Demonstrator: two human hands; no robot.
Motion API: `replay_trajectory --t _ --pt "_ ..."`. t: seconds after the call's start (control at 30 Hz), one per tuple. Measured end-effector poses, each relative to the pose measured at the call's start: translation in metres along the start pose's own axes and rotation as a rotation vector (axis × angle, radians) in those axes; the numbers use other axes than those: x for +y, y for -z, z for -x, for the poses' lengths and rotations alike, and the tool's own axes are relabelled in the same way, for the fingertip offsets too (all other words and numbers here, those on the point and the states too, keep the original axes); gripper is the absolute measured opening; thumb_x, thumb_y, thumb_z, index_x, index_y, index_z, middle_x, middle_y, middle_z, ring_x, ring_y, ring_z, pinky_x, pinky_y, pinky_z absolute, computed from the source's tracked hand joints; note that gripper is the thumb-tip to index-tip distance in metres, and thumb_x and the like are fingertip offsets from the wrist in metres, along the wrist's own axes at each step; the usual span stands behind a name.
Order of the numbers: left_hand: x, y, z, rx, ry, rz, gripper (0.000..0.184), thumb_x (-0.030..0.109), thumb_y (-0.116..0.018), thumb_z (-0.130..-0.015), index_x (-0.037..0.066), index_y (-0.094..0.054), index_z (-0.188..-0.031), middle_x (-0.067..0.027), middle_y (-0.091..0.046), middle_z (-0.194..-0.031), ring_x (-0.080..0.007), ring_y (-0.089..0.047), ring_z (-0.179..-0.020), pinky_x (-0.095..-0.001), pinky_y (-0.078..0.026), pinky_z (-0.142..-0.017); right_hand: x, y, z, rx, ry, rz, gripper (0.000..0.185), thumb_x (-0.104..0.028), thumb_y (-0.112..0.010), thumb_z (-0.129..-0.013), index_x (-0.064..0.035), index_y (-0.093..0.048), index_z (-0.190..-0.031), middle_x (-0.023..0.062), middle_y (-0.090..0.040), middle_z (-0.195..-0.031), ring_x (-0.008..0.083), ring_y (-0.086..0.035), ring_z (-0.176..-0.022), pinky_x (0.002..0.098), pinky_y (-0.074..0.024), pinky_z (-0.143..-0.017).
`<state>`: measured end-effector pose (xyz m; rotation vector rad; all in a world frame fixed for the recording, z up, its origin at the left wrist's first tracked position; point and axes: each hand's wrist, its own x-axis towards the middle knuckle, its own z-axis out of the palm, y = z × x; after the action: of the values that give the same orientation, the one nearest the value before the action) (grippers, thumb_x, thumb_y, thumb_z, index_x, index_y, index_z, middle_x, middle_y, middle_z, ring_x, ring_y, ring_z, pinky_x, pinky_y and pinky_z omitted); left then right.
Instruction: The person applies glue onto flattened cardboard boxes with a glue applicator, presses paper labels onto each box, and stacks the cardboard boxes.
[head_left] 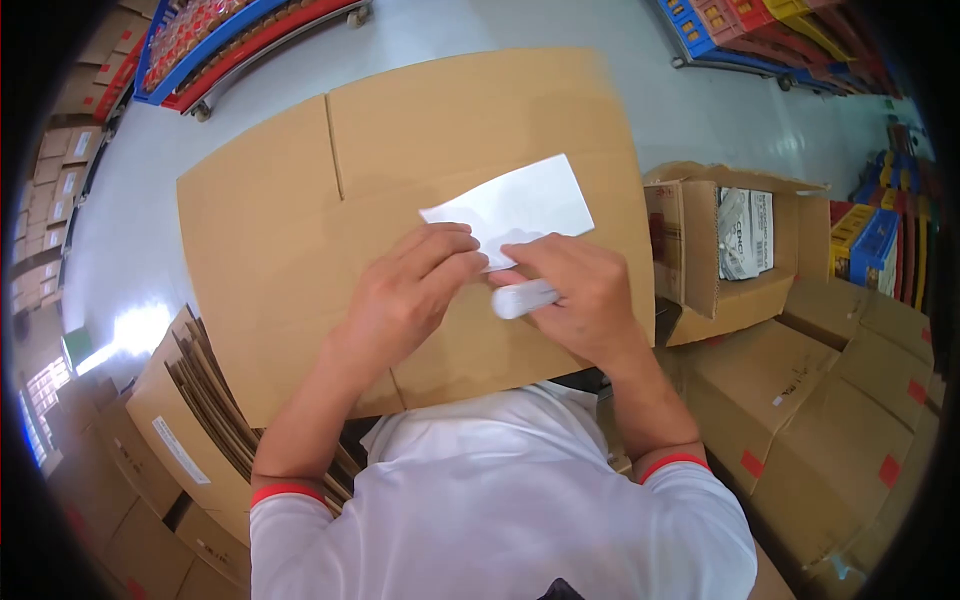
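A white paper sheet [540, 200] lies tilted over a large flat cardboard piece [270, 260]. My left hand [415, 285] has its fingers closed at the sheet's lower left edge. At the lower edge, the thumb and fingertips of my right hand [585, 295] meet the same sheet. A white rounded, tube-like thing [525, 298] pokes out from under the right fingers, and its kind is not clear. A long slit runs from the far edge of the cardboard.
To the right stands an open carton [740, 290] with a printed silvery package [745, 235] inside. Closed cartons [840, 430] fill the lower right. Flattened cardboard [200, 390] leans at the left. Wheeled crates [220, 50] stand at the top left, others [760, 40] top right.
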<state>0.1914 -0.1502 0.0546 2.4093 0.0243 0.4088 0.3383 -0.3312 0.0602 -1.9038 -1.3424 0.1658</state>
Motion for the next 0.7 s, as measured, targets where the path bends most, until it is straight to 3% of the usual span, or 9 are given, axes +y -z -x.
replay_trajectory --t 0.03,0.1,0.17,0.2,0.33,0.4,0.43,0.63,0.7 --pt "-0.004 0.002 0.000 0.003 0.005 -0.002 0.029 -0.011 -0.072 -0.079 0.003 -0.071 -0.105 -0.0124 -0.072 -0.115 -0.0352 -0.070 -0.116 -0.0404 -0.061 -0.091 0.004 0.002 -0.002 0.093 0.045 -0.110 0.030 -0.004 -0.086 -0.077 0.0006 -0.076 -0.104 0.0118 -0.074 -0.087 0.0249 -0.071 -0.074 0.0357 -0.0549 -0.065" --pt "-0.012 0.007 0.001 0.040 -0.008 0.017 0.021 -0.010 -0.071 -0.080 0.002 -0.068 -0.097 -0.0116 -0.073 -0.110 -0.0335 -0.071 -0.114 -0.0403 -0.061 -0.089 0.015 0.017 -0.011 0.215 0.017 -0.222 0.036 -0.030 -0.077 -0.089 0.0008 -0.076 -0.109 0.0078 -0.068 -0.078 0.0222 -0.061 -0.065 0.0339 -0.0507 -0.061" --pt "-0.019 0.013 0.002 0.009 -0.003 0.021 0.021 -0.010 -0.071 -0.080 0.002 -0.068 -0.097 -0.0114 -0.073 -0.111 -0.0332 -0.071 -0.114 -0.0404 -0.061 -0.090 0.029 0.037 -0.022 0.302 -0.039 -0.397 0.060 -0.056 -0.064 -0.101 0.0020 -0.078 -0.109 0.0036 -0.063 -0.073 0.0161 -0.055 -0.061 0.0307 -0.0478 -0.060" --pt "-0.020 0.014 0.003 -0.025 -0.004 0.028 0.020 -0.010 -0.071 -0.081 0.002 -0.068 -0.097 -0.0111 -0.073 -0.112 -0.0330 -0.071 -0.115 -0.0406 -0.061 -0.090 0.039 0.045 -0.020 0.296 -0.040 -0.394 0.060 -0.056 -0.064 -0.101 0.0020 -0.078 -0.109 0.0036 -0.063 -0.073 0.0161 -0.055 -0.061 0.0307 -0.0478 -0.060" --pt "-0.020 0.013 0.003 -0.018 -0.026 0.007 0.020 -0.011 -0.070 -0.082 0.003 -0.068 -0.096 -0.0106 -0.073 -0.113 -0.0331 -0.071 -0.116 -0.0412 -0.061 -0.091 0.063 0.032 -0.024 0.192 -0.427 -1.138 0.080 -0.069 -0.049 -0.103 0.0065 -0.077 -0.108 0.0043 -0.063 -0.074 0.0132 -0.057 -0.064 0.0289 -0.0491 -0.065" --pt "-0.020 0.012 0.005 -0.022 -0.014 -0.010 0.018 -0.010 -0.069 -0.084 0.004 -0.068 -0.095 -0.0104 -0.074 -0.113 -0.0333 -0.071 -0.115 -0.0408 -0.061 -0.090 0.053 -0.012 -0.035 0.309 -0.419 -0.932 0.076 -0.065 -0.054 -0.102 0.0075 -0.075 -0.111 0.0087 -0.070 -0.082 0.0157 -0.066 -0.072 0.0282 -0.0539 -0.071" --pt "-0.021 0.012 0.007 -0.021 -0.009 -0.011 0.018 -0.010 -0.069 -0.084 0.004 -0.068 -0.095 -0.0104 -0.074 -0.113 -0.0333 -0.071 -0.115 -0.0408 -0.061 -0.090 0.051 -0.021 -0.039 0.273 -0.430 -1.042 0.060 -0.051 -0.067 -0.101 0.0069 -0.073 -0.116 0.0126 -0.076 -0.094 0.0190 -0.073 -0.084 0.0294 -0.0581 -0.080" --pt "0.000 0.019 0.006 -0.227 0.038 -0.192 0.034 0.007 -0.077 -0.085 0.008 -0.067 -0.117 -0.0120 -0.065 -0.137 -0.0349 -0.055 -0.139 -0.0489 -0.049 -0.110 0.048 -0.035 -0.044 0.277 -0.517 -0.976 0.035 -0.019 -0.077 -0.098 0.0049 -0.070 -0.122 0.0132 -0.076 -0.105 0.0202 -0.074 -0.092 0.0325 -0.0596 -0.087" --pt "0.009 -0.008 0.014 -0.217 0.008 -0.132 0.051 0.025 -0.078 -0.088 0.006 -0.062 -0.133 -0.0143 -0.056 -0.148 -0.0334 -0.044 -0.148 -0.0523 -0.037 -0.120 0.050 -0.034 -0.045 0.266 -0.532 -1.005 0.033 -0.014 -0.076 -0.098 0.0053 -0.069 -0.123 0.0138 -0.075 -0.106 0.0210 -0.074 -0.093 0.0328 -0.0598 -0.086"
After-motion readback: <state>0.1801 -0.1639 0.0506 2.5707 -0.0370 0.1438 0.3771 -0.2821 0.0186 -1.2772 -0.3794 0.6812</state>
